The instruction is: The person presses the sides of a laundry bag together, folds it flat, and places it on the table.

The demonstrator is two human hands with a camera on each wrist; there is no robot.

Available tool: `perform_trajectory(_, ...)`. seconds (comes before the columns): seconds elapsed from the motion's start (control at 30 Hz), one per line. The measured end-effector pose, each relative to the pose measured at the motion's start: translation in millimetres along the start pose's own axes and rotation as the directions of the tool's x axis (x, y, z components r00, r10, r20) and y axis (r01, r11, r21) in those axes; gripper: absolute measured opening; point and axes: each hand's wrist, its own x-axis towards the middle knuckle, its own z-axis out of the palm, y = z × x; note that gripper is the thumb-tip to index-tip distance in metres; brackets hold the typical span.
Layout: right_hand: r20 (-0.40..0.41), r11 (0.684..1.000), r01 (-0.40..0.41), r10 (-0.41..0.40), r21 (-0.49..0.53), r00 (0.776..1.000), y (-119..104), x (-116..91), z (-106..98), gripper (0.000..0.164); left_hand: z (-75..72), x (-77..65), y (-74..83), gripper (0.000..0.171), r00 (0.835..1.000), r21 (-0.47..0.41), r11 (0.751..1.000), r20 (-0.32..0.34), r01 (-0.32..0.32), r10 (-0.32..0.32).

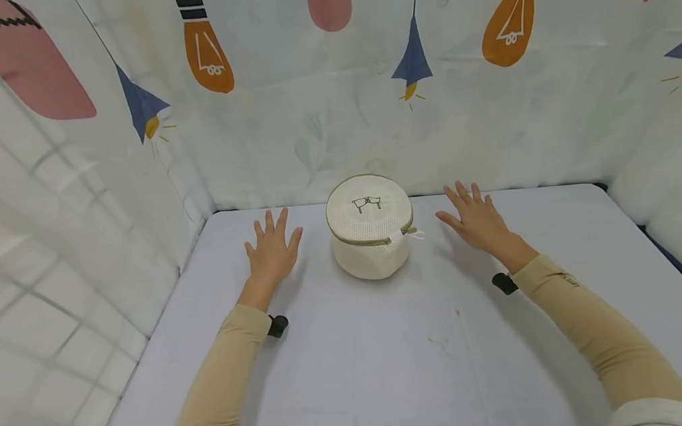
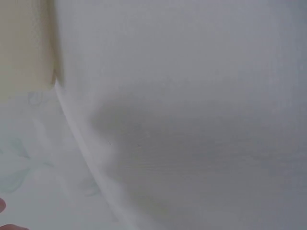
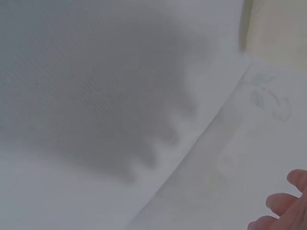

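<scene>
1. On the white table (image 1: 361,373), near its far edge & btwn L hand (image 1: 273,251) and R hand (image 1: 481,224), I've got 1 mesh bag (image 1: 372,261) standing upright.
2. Looks: cream, drum-shaped, fine-textured; round lid (image 1: 369,187) w/ dark line-drawn motif (image 1: 367,203), olive zip (image 1: 362,242) round the rim, white cord (image 1: 417,235) at zip end.
3. Count: 1 bag, 2 hands, 2 tan sleeves (image 1: 221,372), 2 black wrist units (image 1: 278,325); on back cloth (image 1: 333,119) I see 2 orange bulb prints (image 1: 208,55).
4. Orientation: lid faces up; zip end juts R, near side. Round from above, wider than tall, so longest run lies level, across the lid.
5. Hands: L & R both w/ fingers straight & spread, one each side, apart from bag. On both wrist cams I get part of bag at frame edge + hand shadow on table.
</scene>
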Motion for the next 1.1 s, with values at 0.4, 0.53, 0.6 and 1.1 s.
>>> perform_trajectory(0.4, -0.030, 0.997, 0.064, -0.063, 0.046, 0.998, -10.7, -3.8, -6.3, 0.076, -6.1, -1.6, 0.1, 0.067, 0.997, -0.125, 0.992, -0.073, -0.011, 0.001)
perform_trajectory(0.53, -0.042, 0.993, 0.080, -0.076, 0.088, 0.996, -15.4, -5.8, -8.2, 0.078, -7.1, -2.7, 2.8, 0.064, 0.995, -0.182, 0.983, -0.095, -0.028, 0.011)
perform_trajectory(0.6, -0.053, 0.991, 0.085, -0.079, 0.108, 0.995, -17.8, -6.8, -8.7, 0.078, -7.8, -4.1, 5.0, 0.064, 0.995, -0.204, 0.978, -0.102, -0.033, 0.012)
perform_trajectory(1.1, -0.160, 0.963, 0.136, -0.100, 0.232, 0.982, -30.0, -15.6, -8.4, 0.062, -13.1, -12.0, 14.2, 0.058, 0.994, -0.417, 0.908, -0.110, -0.049, 0.003)
